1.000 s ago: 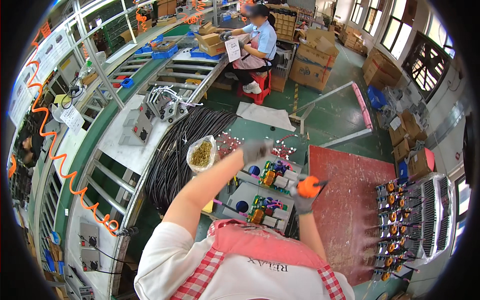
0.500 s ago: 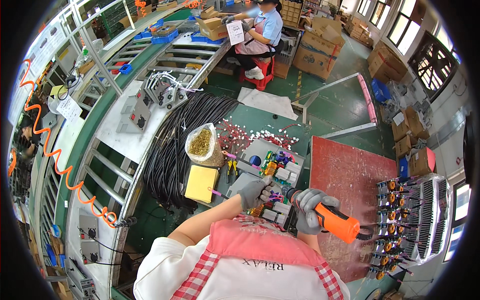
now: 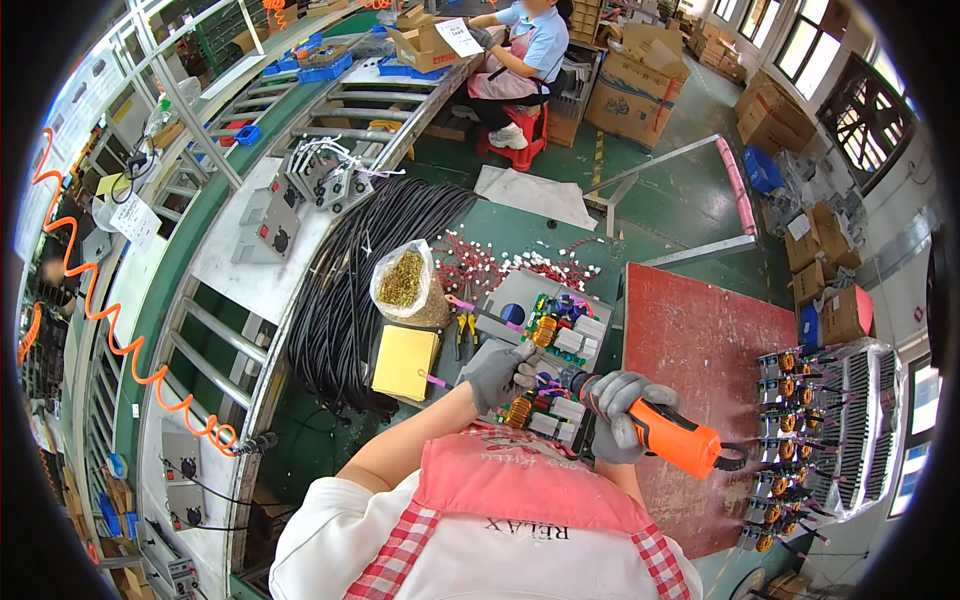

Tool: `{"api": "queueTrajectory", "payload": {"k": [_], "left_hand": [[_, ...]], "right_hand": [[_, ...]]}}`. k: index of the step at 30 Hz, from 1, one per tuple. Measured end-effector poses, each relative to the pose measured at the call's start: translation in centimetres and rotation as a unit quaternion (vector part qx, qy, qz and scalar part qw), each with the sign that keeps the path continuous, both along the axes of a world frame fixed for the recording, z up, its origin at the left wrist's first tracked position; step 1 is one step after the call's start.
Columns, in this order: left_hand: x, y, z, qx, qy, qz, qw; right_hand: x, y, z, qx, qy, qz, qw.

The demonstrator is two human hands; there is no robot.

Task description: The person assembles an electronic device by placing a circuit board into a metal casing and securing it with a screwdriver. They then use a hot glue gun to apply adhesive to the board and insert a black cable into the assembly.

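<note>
My right hand (image 3: 620,405), in a grey glove, is wrapped round an orange-and-black power screwdriver (image 3: 678,440). The tool's dark front end points left, over a circuit board with coils and white parts (image 3: 540,412). My left hand (image 3: 498,380), also gloved, is closed with its fingertips pinched together just left of that end; whatever they hold is too small to make out. A second circuit board (image 3: 566,330) sits in a grey metal casing just beyond the hands. Yellow-handled pliers (image 3: 466,332) lie to the left, beside an open bag of small brass-coloured parts (image 3: 402,285).
A yellow stack (image 3: 405,362) and a black cable coil (image 3: 335,300) lie left, beside a roller conveyor (image 3: 215,340). Red wires with white connectors (image 3: 510,262) lie beyond. On the right, a red board (image 3: 700,400) borders rows of assembled boards (image 3: 785,450). A co-worker (image 3: 525,60) sits at the back.
My left hand has drawn slightly left, and the screwdriver in my right hand has barely moved. The co-worker's paper has moved up and left, towards a cardboard box.
</note>
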State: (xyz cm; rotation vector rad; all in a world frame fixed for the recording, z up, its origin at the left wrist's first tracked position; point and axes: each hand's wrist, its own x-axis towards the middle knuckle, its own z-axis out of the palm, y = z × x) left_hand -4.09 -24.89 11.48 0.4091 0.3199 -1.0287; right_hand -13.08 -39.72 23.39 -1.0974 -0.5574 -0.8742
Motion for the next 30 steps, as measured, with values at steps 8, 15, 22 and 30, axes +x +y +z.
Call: {"api": "queueTrajectory", "payload": {"k": [8, 15, 22, 30], "left_hand": [[0.1, 1.7, -0.8, -0.005, -0.086, -0.042, 0.995], [-0.1, 1.7, -1.9, 0.041, -0.005, 0.037, 0.998], [-0.7, 2.4, -1.5, -0.005, -0.054, 0.070, 0.996], [-1.6, 1.6, -2.2, -0.092, 0.042, 0.125, 0.987]], "right_hand": [[0.7, 0.8, -0.8, 0.037, 0.022, 0.044, 0.998], [1.3, 1.4, -1.0, 0.049, 0.060, 0.043, 0.996], [1.6, 1.9, -0.6, 0.050, 0.045, 0.048, 0.997], [2.0, 1.7, -0.9, 0.073, 0.068, 0.064, 0.993]]}}
